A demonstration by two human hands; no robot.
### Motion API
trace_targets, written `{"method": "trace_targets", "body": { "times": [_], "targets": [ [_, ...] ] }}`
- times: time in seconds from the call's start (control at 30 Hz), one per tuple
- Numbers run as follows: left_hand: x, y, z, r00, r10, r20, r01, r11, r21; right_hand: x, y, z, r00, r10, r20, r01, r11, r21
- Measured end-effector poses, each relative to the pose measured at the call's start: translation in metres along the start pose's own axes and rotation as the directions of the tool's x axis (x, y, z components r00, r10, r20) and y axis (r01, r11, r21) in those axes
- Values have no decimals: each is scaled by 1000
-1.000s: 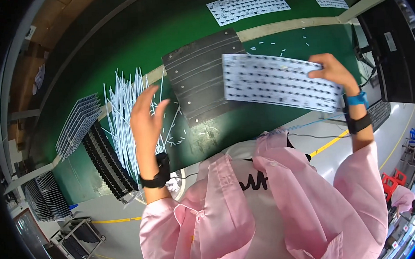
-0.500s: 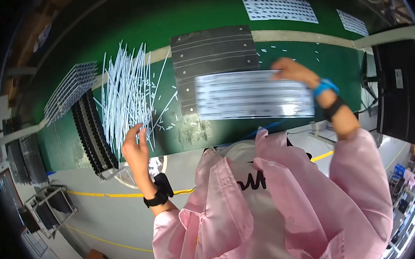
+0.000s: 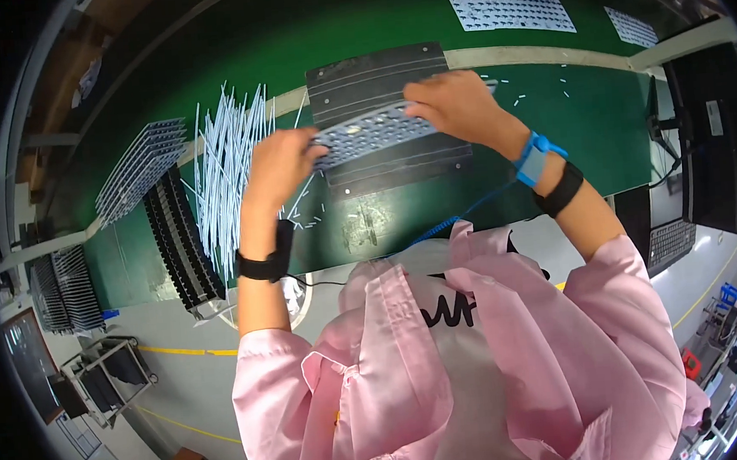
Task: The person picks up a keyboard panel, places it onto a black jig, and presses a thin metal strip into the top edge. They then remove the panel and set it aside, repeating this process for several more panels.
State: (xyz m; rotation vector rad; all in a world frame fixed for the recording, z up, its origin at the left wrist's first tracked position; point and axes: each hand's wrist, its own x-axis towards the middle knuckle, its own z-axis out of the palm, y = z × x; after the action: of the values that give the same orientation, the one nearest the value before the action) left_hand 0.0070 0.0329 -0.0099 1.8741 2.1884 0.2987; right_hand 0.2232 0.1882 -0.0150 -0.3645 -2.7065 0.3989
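Between my two hands is a thin, pale grey perforated panel (image 3: 362,138) with rows of holes, tilted over a black grooved board (image 3: 399,172). My left hand (image 3: 277,172) grips its left end, thumb on the near side. Toward its other end, my right hand (image 3: 462,108) grips the far edge with bent fingers; part of the panel is hidden behind that hand. Just left of my left hand lies a loose heap of long white sticks (image 3: 227,163). Short white pieces (image 3: 310,224) are scattered by the board's near left corner.
Several similar panels (image 3: 142,169) stand in a black slotted rack (image 3: 177,235) at the left. White perforated sheets (image 3: 511,9) lie at the far right of the green table (image 3: 584,129). A monitor (image 3: 718,129) stands beyond its right edge. A blue coiled cord (image 3: 441,227) runs near my body.
The panel has moved left and tilted over the black board. My left hand has left the stick heap and taken hold of its left end; my right hand has moved left with it.
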Motion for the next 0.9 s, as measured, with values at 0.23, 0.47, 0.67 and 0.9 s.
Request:
{"method": "trace_targets", "body": {
  "times": [0.23,0.47,0.67,0.9],
  "targets": [
    [2,33,28,988,142,-59,-143,990,-10,-50,-3,5,987,152,-57,-153,988,-26],
    [-11,31,34,975,195,-106,-200,979,-42,-60,-16,8,985,161,-68,-165,984,-63],
    [0,25,39,987,142,-81,-146,988,-45,-55,-7,14,984,176,-29,-177,981,-83],
    [68,-21,88,872,200,-446,-136,976,171,-9,93,89,842,514,161,-520,854,-7]
  ]
}}
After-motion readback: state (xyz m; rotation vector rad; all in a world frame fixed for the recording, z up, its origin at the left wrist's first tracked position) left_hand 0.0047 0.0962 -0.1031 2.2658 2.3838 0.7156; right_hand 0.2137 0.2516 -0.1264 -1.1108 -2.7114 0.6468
